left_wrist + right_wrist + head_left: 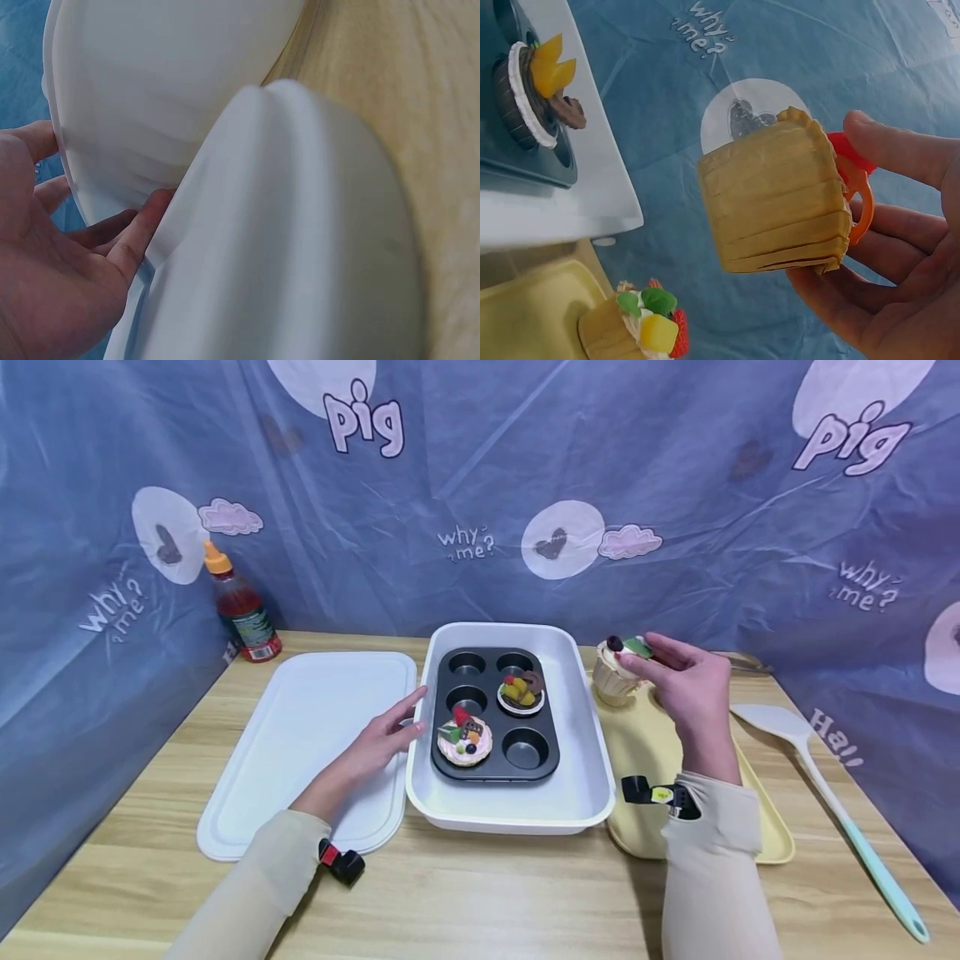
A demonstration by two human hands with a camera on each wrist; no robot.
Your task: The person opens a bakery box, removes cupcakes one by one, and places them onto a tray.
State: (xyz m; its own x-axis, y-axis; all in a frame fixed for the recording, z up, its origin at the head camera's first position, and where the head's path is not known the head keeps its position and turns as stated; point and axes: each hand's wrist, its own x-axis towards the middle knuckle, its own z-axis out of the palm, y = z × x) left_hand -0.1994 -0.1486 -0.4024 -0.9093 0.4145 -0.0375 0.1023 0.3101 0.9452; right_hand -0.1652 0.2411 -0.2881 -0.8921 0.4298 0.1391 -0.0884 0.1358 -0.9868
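Holding a cupcake [776, 199] by its top, the person's right hand [690, 681] is right of centre in the head view, thumb and fingers closed about the topping. In the right wrist view this cupcake hangs sideways mid-frame, its pleated tan case turned to the camera, with a red piece and an orange ring showing beside the fingers. A second cupcake [656, 322], topped with green leaves and yellow and red pieces, sits by the edge of the yellow tray [637, 760] at the lower left there. The left hand [382, 739], left of centre in the head view, has its fingers extended and touching the left rim of the white container [585, 735]. Inside that container, mid-frame, lies a dark muffin tin [491, 670]; a pink-topped tart [453, 752] rests in its lower left cup and a fruit tart [517, 693] in the middle right one. A white board [322, 727] lies under the left forearm, left of the container. A sauce bottle [247, 614] stands at the upper left, and a spatula [828, 793] with a mint handle end slants down the right side of the wooden table [487, 902].
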